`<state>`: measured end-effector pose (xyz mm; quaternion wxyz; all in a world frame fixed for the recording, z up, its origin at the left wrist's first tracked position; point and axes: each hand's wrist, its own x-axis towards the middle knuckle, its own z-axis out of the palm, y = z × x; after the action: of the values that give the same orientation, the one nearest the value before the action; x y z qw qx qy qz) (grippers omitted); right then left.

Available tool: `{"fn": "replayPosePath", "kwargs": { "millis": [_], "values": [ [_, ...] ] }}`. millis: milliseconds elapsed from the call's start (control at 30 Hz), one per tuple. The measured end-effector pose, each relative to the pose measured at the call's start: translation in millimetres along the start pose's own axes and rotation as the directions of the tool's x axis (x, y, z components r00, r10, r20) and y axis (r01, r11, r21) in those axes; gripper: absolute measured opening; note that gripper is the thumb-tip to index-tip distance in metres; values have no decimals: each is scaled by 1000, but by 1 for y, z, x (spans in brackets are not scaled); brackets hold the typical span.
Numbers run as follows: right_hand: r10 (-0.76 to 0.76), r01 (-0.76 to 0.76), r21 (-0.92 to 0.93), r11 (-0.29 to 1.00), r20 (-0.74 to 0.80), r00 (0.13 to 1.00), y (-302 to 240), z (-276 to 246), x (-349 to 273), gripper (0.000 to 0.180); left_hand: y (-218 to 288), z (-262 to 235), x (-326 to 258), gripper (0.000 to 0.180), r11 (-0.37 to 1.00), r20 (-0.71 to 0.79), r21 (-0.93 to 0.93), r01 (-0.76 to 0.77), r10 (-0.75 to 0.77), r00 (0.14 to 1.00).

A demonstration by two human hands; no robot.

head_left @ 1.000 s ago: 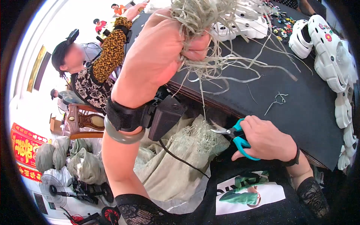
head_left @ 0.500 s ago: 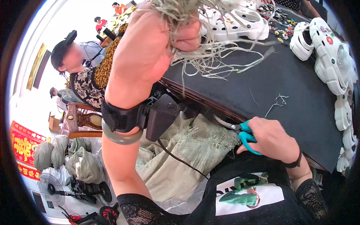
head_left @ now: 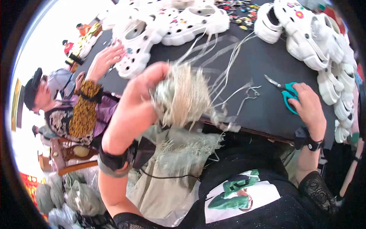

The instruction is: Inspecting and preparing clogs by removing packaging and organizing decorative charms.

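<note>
Raised above the table's near edge, my left hand (head_left: 131, 101) is closed round a bundle of pale green-beige fibre strands (head_left: 185, 97), somewhat blurred. Long loose strands trail from the bundle over the dark table (head_left: 259, 124). Over at the right, my right hand (head_left: 310, 108) has its fingers closed on the teal handles of a pair of scissors (head_left: 286, 100). Their blades are slightly apart and point away to the left, at the tabletop. Below the bundle, a pale woven cloth (head_left: 171, 171) with a frayed edge hangs by my lap.
White clogs (head_left: 196, 24) stand at the far side, and more clogs (head_left: 305, 47) line the right edge. Small colourful charms (head_left: 240, 15) lie between them. On the left a co-worker (head_left: 76, 122) reaches toward a clog. Plastic-wrapped bundles (head_left: 82, 196) sit at lower left.
My left hand has come down and nearer with the fibre bundle. My right hand has carried the scissors from the table edge out over the tabletop. The view has shifted.
</note>
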<state>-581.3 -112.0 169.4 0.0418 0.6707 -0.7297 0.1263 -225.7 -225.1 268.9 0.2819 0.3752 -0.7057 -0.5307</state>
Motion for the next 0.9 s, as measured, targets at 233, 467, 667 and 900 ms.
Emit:
{"fn": "replayPosePath", "kwargs": {
  "millis": [233,467,667,900],
  "values": [
    [-265,294,214,932,-156,952,-66,19,21,42,-66,25,-1,27,977,130,212,20,-49,990],
    [-283,213,324,922,185,941,-68,27,24,15,-98,57,-12,32,994,97,93,-49,40,995],
    [-635,420,795,438,-57,770,-132,18,2,23,-128,98,-30,48,949,77,-315,27,-2,997],
    [-571,200,856,476,128,811,-164,65,-2,40,-161,111,-63,56,641,102,-753,152,-115,988]
  ]
}}
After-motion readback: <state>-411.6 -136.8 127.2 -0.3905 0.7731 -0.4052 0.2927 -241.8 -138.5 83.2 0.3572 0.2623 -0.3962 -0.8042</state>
